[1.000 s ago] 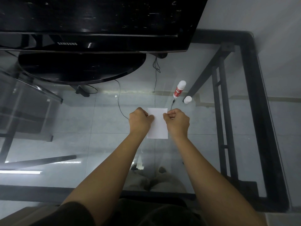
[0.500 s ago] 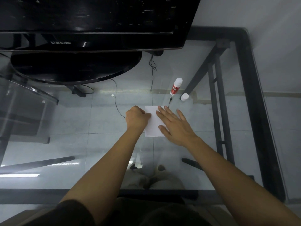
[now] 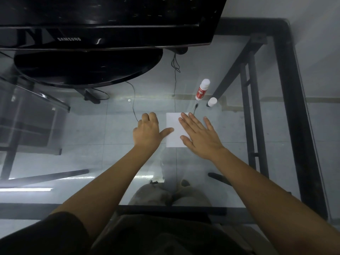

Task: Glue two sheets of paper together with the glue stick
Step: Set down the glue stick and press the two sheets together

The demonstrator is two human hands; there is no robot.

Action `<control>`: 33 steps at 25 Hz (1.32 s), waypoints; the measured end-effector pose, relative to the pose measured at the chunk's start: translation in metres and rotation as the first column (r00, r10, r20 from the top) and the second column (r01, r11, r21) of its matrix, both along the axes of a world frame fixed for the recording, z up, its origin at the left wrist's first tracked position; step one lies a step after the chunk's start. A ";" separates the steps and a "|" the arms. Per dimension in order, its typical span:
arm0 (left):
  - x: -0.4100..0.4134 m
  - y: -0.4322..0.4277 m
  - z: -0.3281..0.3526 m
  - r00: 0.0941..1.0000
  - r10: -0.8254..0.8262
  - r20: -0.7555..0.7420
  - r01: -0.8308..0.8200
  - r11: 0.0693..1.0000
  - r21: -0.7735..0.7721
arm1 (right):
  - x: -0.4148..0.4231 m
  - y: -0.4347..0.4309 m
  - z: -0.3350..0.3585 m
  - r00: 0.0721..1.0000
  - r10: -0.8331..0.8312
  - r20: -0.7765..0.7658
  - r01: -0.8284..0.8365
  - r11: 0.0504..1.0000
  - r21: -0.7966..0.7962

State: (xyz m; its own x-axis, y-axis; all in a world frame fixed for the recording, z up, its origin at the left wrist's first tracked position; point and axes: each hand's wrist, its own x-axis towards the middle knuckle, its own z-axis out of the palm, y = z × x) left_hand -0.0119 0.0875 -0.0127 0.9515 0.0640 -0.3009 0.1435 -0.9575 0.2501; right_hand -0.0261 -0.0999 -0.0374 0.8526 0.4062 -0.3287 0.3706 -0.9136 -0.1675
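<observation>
A monitor point(image 3: 103, 21) stands at the far left of the glass table point(image 3: 257, 126), its round black base point(image 3: 88, 69) on the glass beneath the screen. Thin cables point(image 3: 134, 100) run from behind the base toward the near side, and one ends beside the left hand.

The left hand point(image 3: 147, 133) rests on the glass just left of the paper point(image 3: 175, 129). Its fingers point(image 3: 150, 116) are curled loosely under, knuckles up, clamped on nothing. Its thumb point(image 3: 166, 132) reaches out to the right, and the tip lies on the left edge of the paper.

The paper is a small white rectangle, flat on the glass near the middle of the table. Only one white surface shows; whether two sheets are stacked there, I cannot tell.

The right hand point(image 3: 200, 138) lies palm down on the right part of the paper. Its fingers point(image 3: 185, 124) are straight and spread apart, pressing flat and gripping nothing. The heel of the hand and the little finger extend past the right edge onto bare glass.

Farther off, to the right of the paper's far corner, the glue stick point(image 3: 202, 90) lies on the glass. It has a white end and a red label and is apart from both hands. Its white cap point(image 3: 212, 102) stands just right of its near end, separate from it.

The black frame point(image 3: 292, 107) runs along the right and far sides of the table. Through the glass, a tiled floor shows.
</observation>
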 end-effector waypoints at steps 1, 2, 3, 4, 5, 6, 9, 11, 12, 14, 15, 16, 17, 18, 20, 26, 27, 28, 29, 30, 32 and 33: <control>-0.004 0.003 -0.001 0.999 -0.033 -0.009 0.033 0.999 0.005 | 0.000 0.000 0.001 1.000 0.002 0.001 -0.002 1.000 -0.002; -0.011 0.005 -0.002 0.998 -0.065 -0.019 0.065 0.998 0.013 | 0.000 0.000 0.002 1.000 0.005 0.001 -0.005 1.000 -0.004; -0.019 0.006 -0.003 0.995 -0.096 -0.029 0.096 0.995 0.026 | 0.000 0.000 0.003 1.000 0.006 0.000 -0.006 1.000 -0.005; -0.027 0.008 -0.004 0.992 -0.124 -0.038 0.126 0.991 0.038 | 0.000 0.000 0.003 1.000 0.006 0.000 -0.006 1.000 -0.003; -0.032 0.010 -0.004 0.988 -0.148 -0.038 0.149 0.988 0.039 | 0.000 0.000 0.003 1.000 0.006 0.000 -0.006 1.000 0.001; -0.033 0.012 -0.004 0.985 -0.170 -0.011 0.170 0.985 0.015 | 0.000 0.000 0.003 1.000 0.007 0.001 -0.007 1.000 0.005; -0.014 0.016 -0.003 0.942 -0.271 0.199 0.301 0.944 -0.139 | 0.000 -0.001 0.002 1.000 0.011 0.008 -0.011 1.000 0.020; 0.003 0.019 -0.003 0.879 -0.455 0.141 0.463 0.886 -0.025 | 0.000 -0.001 0.002 1.000 0.013 0.013 -0.014 1.000 0.026; 0.010 0.022 -0.005 0.824 -0.564 0.061 0.559 0.825 0.086 | 0.000 -0.001 0.002 1.000 0.014 0.012 -0.014 1.000 0.027; 0.011 0.030 -0.011 0.710 -0.702 -0.049 0.693 0.685 0.224 | -0.001 -0.001 0.003 1.000 0.010 0.011 -0.011 0.999 0.034; 0.006 0.036 -0.013 0.664 -0.744 -0.071 0.736 0.635 0.235 | -0.001 -0.001 0.003 1.000 0.007 0.014 -0.008 0.999 0.041; -0.002 0.042 -0.014 0.616 -0.784 -0.082 0.778 0.588 0.219 | -0.001 -0.001 0.003 1.000 0.007 0.018 -0.008 0.999 0.043; -0.012 0.048 -0.015 0.557 -0.826 -0.083 0.822 0.534 0.198 | -0.001 -0.001 0.004 1.000 0.010 0.018 -0.010 0.999 0.039; -0.023 0.054 -0.016 0.498 -0.864 -0.077 0.858 0.479 0.184 | -0.001 -0.001 0.004 1.000 0.012 0.016 -0.012 0.999 0.033; -0.038 0.060 -0.017 0.431 -0.902 -0.017 0.887 0.420 0.195 | -0.001 -0.001 0.004 1.000 0.009 0.012 -0.009 0.999 0.032; 0.010 0.030 -0.009 0.737 -0.675 -0.033 0.671 0.724 0.163 | -0.001 -0.002 0.003 1.000 0.021 0.011 -0.021 1.000 0.018; 0.006 0.033 -0.011 0.700 -0.713 -0.038 0.707 0.685 0.174 | -0.001 -0.001 0.003 1.000 0.024 0.011 -0.024 1.000 0.020; -0.003 0.037 -0.012 0.640 -0.767 -0.042 0.762 0.626 0.168 | 0.000 -0.001 0.003 1.000 0.025 0.015 -0.025 0.999 0.022; -0.016 0.043 -0.014 0.562 -0.826 -0.038 0.821 0.551 0.152 | 0.000 -0.002 0.003 1.000 0.024 0.018 -0.024 0.999 0.022; -0.030 0.048 -0.015 0.490 -0.871 -0.032 0.866 0.482 0.136 | 0.000 -0.002 0.003 1.000 0.022 0.017 -0.023 1.000 0.021; -0.037 0.055 -0.018 0.434 -0.901 -0.012 0.894 0.429 0.127 | -0.001 -0.001 0.003 1.000 0.018 0.022 -0.019 1.000 0.021; -0.028 0.053 -0.018 0.465 -0.885 0.017 0.878 0.463 0.124 | 0.000 -0.001 0.004 0.999 0.017 0.027 -0.017 1.000 0.022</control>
State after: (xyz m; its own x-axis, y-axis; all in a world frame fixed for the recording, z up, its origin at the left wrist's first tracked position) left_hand -0.0398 0.1406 -0.0306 0.5336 -0.7999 -0.2746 -0.8031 -0.5810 0.1319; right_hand -0.0266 -0.1010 -0.0339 0.8540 0.4275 -0.2964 0.3906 -0.9033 -0.1774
